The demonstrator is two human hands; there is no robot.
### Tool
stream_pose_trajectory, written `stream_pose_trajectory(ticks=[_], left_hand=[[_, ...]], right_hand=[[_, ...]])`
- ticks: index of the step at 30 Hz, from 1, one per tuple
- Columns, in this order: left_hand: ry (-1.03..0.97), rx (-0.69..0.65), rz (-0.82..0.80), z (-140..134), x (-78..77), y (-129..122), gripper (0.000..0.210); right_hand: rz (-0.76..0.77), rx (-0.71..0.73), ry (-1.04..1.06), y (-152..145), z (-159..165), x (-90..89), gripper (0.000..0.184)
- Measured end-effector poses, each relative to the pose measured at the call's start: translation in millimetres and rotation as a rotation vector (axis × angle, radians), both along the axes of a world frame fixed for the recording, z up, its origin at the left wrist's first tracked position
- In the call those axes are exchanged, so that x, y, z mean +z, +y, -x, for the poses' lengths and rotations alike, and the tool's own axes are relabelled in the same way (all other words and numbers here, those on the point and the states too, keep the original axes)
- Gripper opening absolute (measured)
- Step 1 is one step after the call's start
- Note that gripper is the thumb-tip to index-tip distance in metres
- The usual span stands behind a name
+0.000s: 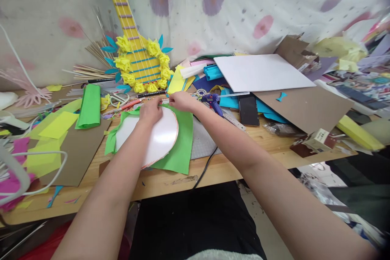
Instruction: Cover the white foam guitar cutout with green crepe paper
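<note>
A white oval board [161,142] lies on a sheet of green crepe paper [182,150] at the front of the table. Along its left side the paper is folded up over the rim. My left hand [151,111] rests at the board's far edge, its fingers closed on the green paper there. Just to its right, my right hand [182,101] is closed in a pinch at the same far edge, where the paper's border runs. Its fingertips are partly hidden.
A purple glue gun [215,105] and a black phone [249,109] lie to the right. Behind stands a yellow paper guitar [141,65] with flowers. A green crepe roll [89,106], scissors [119,99], a white board [263,73] and brown cardboard [304,105] crowd the table.
</note>
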State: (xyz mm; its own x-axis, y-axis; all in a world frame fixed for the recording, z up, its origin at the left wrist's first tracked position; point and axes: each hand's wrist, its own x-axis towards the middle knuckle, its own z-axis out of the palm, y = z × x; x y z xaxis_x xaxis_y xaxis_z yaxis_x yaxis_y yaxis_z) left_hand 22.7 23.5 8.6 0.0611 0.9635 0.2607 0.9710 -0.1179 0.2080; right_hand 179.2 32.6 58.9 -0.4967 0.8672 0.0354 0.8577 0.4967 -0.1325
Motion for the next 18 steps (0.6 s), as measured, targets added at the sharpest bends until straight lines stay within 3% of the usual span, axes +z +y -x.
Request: stream_pose_trajectory(ticks=[6,13,18], left_hand=[[0.029,-0.139,0.013,5.2,-5.2,8.0,0.047],[0.007,-0.082,0.0,1.8,-4.2,6.5,0.038],[0.019,-0.149,0.005,1.4,-4.7,5.3,0.046]], right_hand=[[-0.055,0.03,-0.046,-13.0,14.3,2.2,0.032],[-0.075,0.027,-0.021,-14.1,18.3,-9.7,0.033],[-0.04,0.046,0.007,-8.9,17.0,-12.8,0.033]])
